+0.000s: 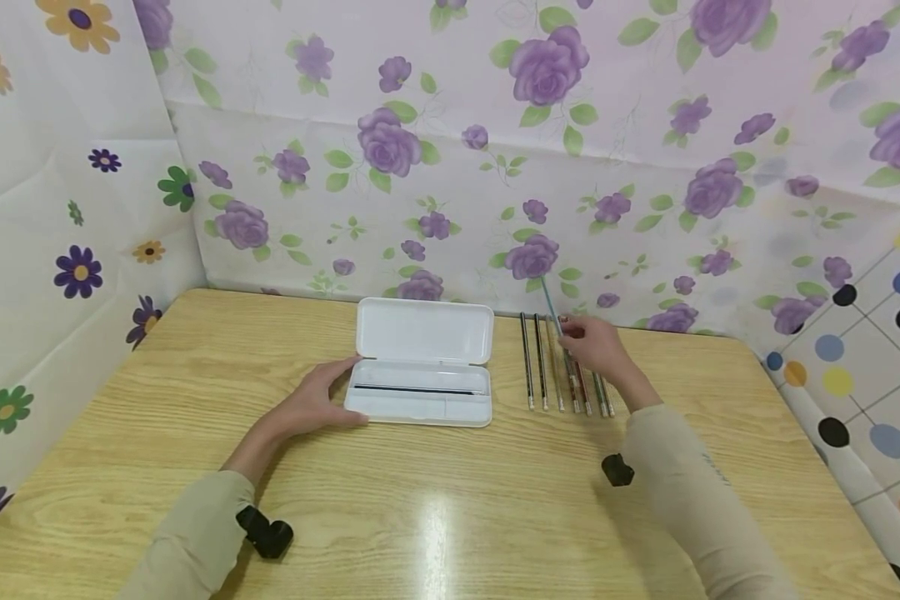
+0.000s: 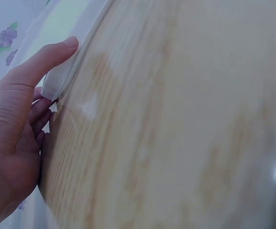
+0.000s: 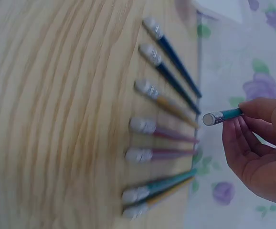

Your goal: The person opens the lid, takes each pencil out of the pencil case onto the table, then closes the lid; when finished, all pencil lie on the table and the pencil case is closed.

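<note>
the head view looks forward and down from above the near side of the desk (image 1: 420,471), far enough back to take in both arms (image 1: 686,500) and the flowered sheet (image 1: 390,208) behind. the left wrist camera (image 1: 268,536) looks from close by, its picture tilted, mostly desk, with the left fingers (image 2: 38,110) at the left. the right wrist camera (image 1: 617,470) faces the pencils (image 3: 169,133) from near, its picture turned sideways. head and right wrist share the pencils; all three catch the white case (image 1: 424,332).

Pencils (image 1: 527,362) block right of case (image 1: 412,407) (narrow gap); table (image 1: 390,483) free between arms (image 1: 701,492).
</note>
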{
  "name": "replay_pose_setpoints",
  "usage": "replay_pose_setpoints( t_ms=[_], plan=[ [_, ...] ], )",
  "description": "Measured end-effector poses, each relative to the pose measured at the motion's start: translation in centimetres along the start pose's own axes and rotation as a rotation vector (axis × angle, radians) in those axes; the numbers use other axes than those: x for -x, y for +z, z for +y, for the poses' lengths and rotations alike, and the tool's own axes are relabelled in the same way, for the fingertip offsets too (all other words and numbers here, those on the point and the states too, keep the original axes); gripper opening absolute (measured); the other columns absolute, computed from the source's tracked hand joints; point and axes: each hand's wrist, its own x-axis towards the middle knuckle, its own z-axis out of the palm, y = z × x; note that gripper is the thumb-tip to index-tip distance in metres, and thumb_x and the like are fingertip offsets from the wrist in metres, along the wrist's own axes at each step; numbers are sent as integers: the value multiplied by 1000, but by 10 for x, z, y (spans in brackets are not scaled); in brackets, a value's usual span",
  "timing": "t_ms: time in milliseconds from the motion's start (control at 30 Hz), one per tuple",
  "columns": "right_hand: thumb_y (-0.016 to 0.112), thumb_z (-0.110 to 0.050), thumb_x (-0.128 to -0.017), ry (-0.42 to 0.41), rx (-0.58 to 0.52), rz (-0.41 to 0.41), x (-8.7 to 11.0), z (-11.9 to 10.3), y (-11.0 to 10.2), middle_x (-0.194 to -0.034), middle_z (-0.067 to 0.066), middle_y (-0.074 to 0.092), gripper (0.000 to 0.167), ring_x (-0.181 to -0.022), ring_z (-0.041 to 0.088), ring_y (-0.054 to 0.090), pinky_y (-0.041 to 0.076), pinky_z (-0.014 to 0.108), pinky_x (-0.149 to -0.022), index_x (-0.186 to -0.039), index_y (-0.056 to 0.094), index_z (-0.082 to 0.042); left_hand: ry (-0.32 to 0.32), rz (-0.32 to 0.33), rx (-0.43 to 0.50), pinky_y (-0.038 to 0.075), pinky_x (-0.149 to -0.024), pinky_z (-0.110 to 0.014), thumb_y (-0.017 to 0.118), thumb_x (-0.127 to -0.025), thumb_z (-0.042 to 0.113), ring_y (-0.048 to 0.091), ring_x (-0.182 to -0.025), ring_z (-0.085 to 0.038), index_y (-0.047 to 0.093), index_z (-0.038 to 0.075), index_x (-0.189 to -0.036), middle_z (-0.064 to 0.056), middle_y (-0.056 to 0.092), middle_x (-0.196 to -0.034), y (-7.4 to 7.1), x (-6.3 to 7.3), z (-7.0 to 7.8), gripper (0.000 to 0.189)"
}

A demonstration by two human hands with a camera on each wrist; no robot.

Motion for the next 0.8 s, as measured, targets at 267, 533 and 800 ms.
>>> replay_pose_setpoints(
  t_ms=[267, 533, 800],
  plan=[
    [53, -8, -97, 91, -7, 31, 12, 41, -18, -119, 33, 56, 39, -101, 40, 61, 54, 40, -81, -127, 50, 17, -20, 9, -14, 21, -108, -58, 86, -72, 28, 29, -136, -37, 37, 3, -148, -18, 39, -147, 0, 1, 1, 93],
    [55, -10, -97, 151, 38, 14, 25, 73, -27, -117, 34, 57, 39, -102, 43, 60, 51, 46, -85, -123, 52, 19, -21, 8, -25, 21, -108, -59, 85, -72, 30, 28, -137, -37, 35, 3, -149, -18, 37, -148, 0, 0, -1, 96],
    [56, -14, -97, 185, 25, 27, 28, 88, -23, -117, 31, 59, 41, -101, 40, 61, 48, 49, -89, -125, 54, 15, -25, 4, -27, 21, -109, -58, 86, -72, 30, 28, -138, -35, 34, 3, -149, -17, 37, -148, 0, 0, 0, 97]
  ],
)
